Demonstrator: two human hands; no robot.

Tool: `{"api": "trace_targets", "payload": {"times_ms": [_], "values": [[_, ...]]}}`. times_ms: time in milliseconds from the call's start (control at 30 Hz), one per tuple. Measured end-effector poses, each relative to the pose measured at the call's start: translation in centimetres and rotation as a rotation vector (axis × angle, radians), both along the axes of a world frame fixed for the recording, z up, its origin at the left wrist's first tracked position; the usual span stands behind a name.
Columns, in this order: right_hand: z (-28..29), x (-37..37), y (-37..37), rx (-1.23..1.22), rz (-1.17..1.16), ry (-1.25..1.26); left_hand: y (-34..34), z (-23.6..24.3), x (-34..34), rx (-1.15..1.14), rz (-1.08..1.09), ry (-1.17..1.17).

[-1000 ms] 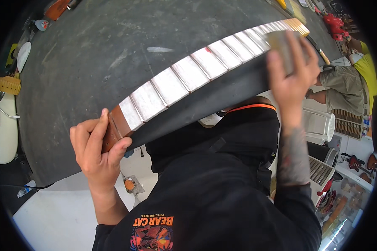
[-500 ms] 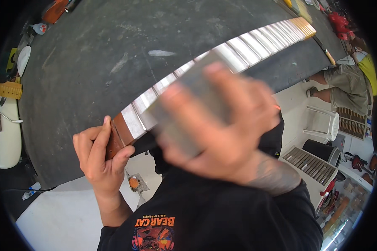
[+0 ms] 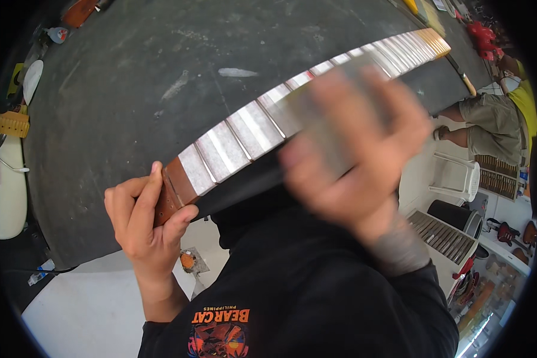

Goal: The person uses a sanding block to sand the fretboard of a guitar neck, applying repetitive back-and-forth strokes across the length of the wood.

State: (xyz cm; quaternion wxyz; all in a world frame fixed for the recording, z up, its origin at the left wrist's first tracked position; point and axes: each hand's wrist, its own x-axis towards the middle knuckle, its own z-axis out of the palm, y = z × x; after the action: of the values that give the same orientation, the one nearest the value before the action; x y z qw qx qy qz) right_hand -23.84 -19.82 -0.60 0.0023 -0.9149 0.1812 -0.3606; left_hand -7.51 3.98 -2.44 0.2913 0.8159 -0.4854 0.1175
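Observation:
A guitar neck (image 3: 224, 152) slants from lower left to upper right across the dark bench. Pale, shiny masking strips cover its fingerboard between the metal frets. My left hand (image 3: 138, 218) pinches the bare brown end of the neck, thumb on the near edge and fingers on the far one. My right hand (image 3: 367, 140), smeared by motion, is spread over a flat grey block (image 3: 323, 132) and grips it by the sides. The block lies against the frets about mid-neck and hides that stretch. Its underside is out of sight.
The dark bench top (image 3: 131, 77) carries pale scuffs. At the left edge lies a cream guitar body (image 3: 9, 197). A person (image 3: 495, 119) in shorts stands at the far right, near a white plastic chair (image 3: 456, 176) and a rack of long strips (image 3: 441, 235).
My right hand and the block have slid up the neck to the right, uncovering the frets nearer my left hand. The left hand keeps its hold on the brown end, almost unmoved.

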Motion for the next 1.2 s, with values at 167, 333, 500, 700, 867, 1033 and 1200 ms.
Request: {"api": "trace_targets", "payload": {"times_ms": [167,333,500,700,867,1033,1200], "values": [[0.0,1.1,6.5,0.148,0.015,-0.061,-0.9,0.8,0.3,-0.008,-0.051,0.051],[-0.6,-3.6,-8.9,-0.145,-0.217,-0.088,-0.2,0.4,0.0,0.002,-0.012,-0.003],[-1.3,-9.3,-20.9,-0.136,-0.340,-0.111,-0.7,0.4,0.1,0.001,-0.021,-0.003],[-1.9,-7.8,-18.4,-0.126,-0.323,-0.129,-0.4,0.6,0.1,-0.010,-0.010,0.013],[-1.0,-4.0,-8.7,-0.102,-0.156,-0.074,-0.5,0.3,0.3,-0.014,-0.032,0.016],[0.4,0.8,4.8,0.113,0.020,0.024,-0.5,0.3,0.6,-0.022,-0.033,0.016],[0.6,1.3,5.2,0.142,0.044,0.054,-0.3,0.3,0.6,-0.025,-0.042,0.015]]}}
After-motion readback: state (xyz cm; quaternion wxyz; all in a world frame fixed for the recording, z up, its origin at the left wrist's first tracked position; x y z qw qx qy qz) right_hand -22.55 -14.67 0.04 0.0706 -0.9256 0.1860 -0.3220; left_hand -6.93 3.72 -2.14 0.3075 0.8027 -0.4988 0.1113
